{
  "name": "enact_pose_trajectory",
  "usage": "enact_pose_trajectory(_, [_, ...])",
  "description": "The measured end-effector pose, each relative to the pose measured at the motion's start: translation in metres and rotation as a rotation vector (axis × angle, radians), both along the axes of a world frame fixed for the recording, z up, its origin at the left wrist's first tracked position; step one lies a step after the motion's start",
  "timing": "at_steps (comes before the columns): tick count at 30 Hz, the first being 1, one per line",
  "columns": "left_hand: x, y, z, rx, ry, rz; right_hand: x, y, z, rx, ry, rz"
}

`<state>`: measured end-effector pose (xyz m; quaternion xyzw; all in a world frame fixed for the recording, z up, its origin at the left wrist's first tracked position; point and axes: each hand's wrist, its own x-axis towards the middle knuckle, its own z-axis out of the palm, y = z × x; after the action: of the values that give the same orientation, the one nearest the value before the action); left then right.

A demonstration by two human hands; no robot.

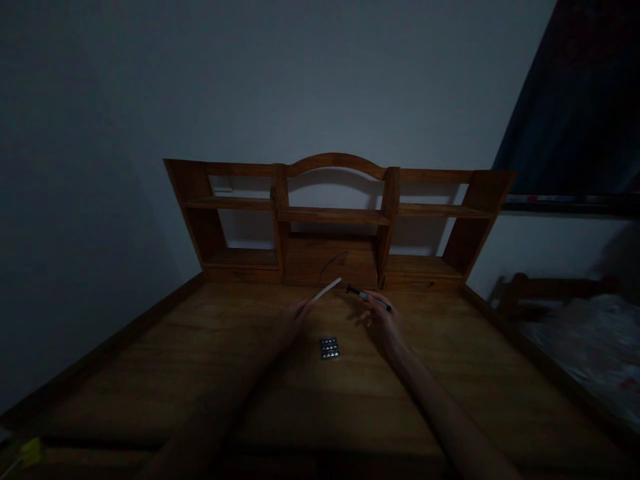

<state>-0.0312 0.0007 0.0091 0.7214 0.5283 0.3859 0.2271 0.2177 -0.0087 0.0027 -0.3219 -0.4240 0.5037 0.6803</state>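
My left hand (pixel 293 319) is closed on the lower end of a slim, pale, slightly curved strip (pixel 327 289), which slants up to the right. Between the fingers of my right hand (pixel 381 316) is a slender pen-like tool (pixel 364 295) with a grey-and-black barrel and a small dark head. That head points left, a short gap from the strip's tip. On the desk between my forearms lies a small dark flat piece (pixel 329 348) with rows of bright marks, touched by neither hand. The dim light hides the exact kind of the strip and the tool.
The wooden desk (pixel 240 360) has a raised edge along each side. A wooden shelf unit (pixel 333 215) stands along its back against the wall. At the lower left is a yellow object (pixel 31 452). Crumpled clear plastic (pixel 590 340) lies off to the right.
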Motion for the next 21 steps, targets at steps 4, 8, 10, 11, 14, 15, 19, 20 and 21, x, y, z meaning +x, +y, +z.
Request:
enact_pose_trajectory(4, [0.000, -0.003, 0.003, -0.026, 0.000, 0.006, 0.001, -0.003, 0.006, -0.005, -0.034, -0.042])
enact_pose_trajectory(8, [0.001, -0.003, 0.002, -0.034, -0.001, -0.012, 0.001, -0.004, 0.005, -0.021, -0.022, -0.051])
enact_pose_trajectory(10, [0.001, -0.001, 0.000, -0.018, -0.009, -0.029, 0.002, -0.003, 0.003, -0.021, -0.033, -0.042])
enact_pose_trajectory(11, [0.001, 0.000, -0.001, -0.011, -0.008, -0.037, 0.003, -0.002, 0.001, -0.019, -0.047, -0.034])
enact_pose_trajectory(14, [0.001, 0.002, -0.005, -0.002, 0.014, -0.042, 0.004, 0.000, -0.004, -0.018, -0.082, -0.008])
enact_pose_trajectory(15, [0.001, 0.002, -0.005, -0.003, 0.022, -0.038, 0.004, 0.000, -0.006, -0.025, -0.082, -0.002])
enact_pose_trajectory(19, [0.002, -0.001, -0.003, 0.003, 0.014, -0.042, 0.003, 0.002, -0.009, -0.045, -0.074, 0.023])
enact_pose_trajectory(20, [0.002, -0.002, -0.002, 0.001, 0.011, -0.046, 0.003, 0.001, -0.009, -0.041, -0.076, 0.026])
enact_pose_trajectory(21, [0.003, -0.003, -0.001, -0.003, 0.011, -0.045, 0.002, 0.001, -0.008, -0.036, -0.080, 0.031])
